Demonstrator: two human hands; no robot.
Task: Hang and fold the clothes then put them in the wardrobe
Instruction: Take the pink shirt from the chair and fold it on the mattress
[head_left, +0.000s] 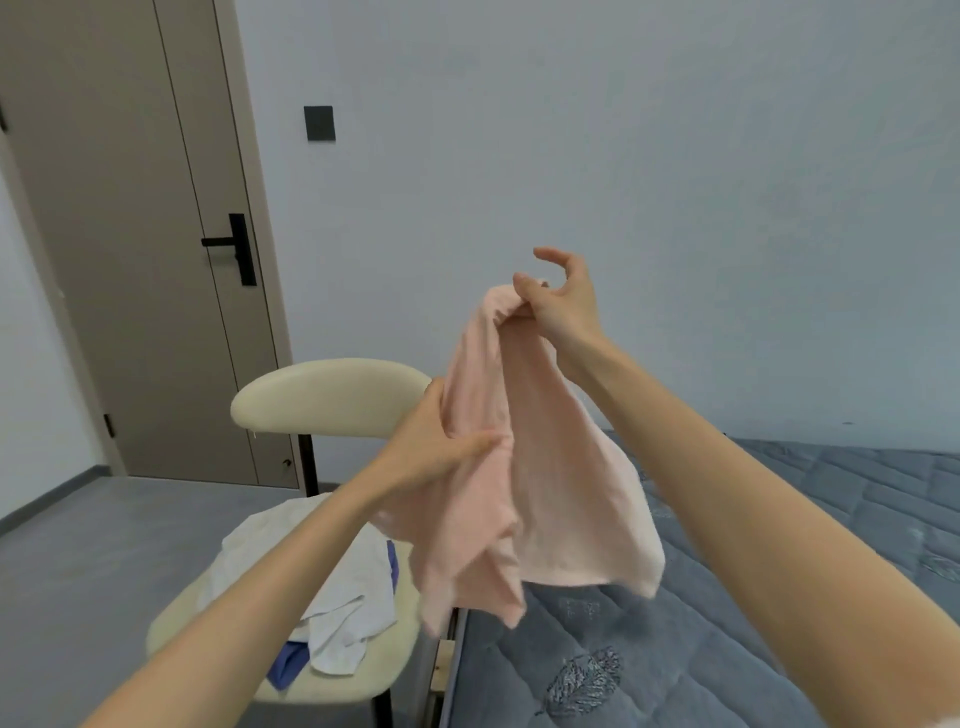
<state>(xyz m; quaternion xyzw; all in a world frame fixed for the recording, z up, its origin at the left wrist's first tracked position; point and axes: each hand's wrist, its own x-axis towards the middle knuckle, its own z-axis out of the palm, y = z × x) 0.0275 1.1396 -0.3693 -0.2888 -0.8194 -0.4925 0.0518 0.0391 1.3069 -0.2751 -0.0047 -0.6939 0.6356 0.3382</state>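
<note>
The right hand (561, 306) pinches the bunched top edge of a pink garment (545, 467) between its thumb and curled lower fingers. Its index finger arches free above the cloth and touches nothing. This hand is raised in front of the pale wall (623, 130). Lower and to the left, the left hand (436, 447) grips the same garment by its side, with the thumb laid across the front of the fabric and the other fingers wrapped behind, out of sight. The garment hangs in the air between the two hands, creased and gathered, and its loose lower folds dangle above the near corner of the bed (805, 519). It is slightly blurred, and which part of it each hand holds cannot be told. The bed has a grey-blue quilted cover with a stitched leaf motif (582, 680). Just beside the bed, on the left, stands a cream chair (332, 397) with a curved backrest. A crumpled white garment (332, 571) lies on its seat, with a blue garment (291, 665) partly under it and showing at its edges. Beyond the chair are the grey floor (78, 545) and a closed taupe door (130, 234) with a black handle (234, 244). A dark wall plate (318, 123) sits on the wall near the door.
</note>
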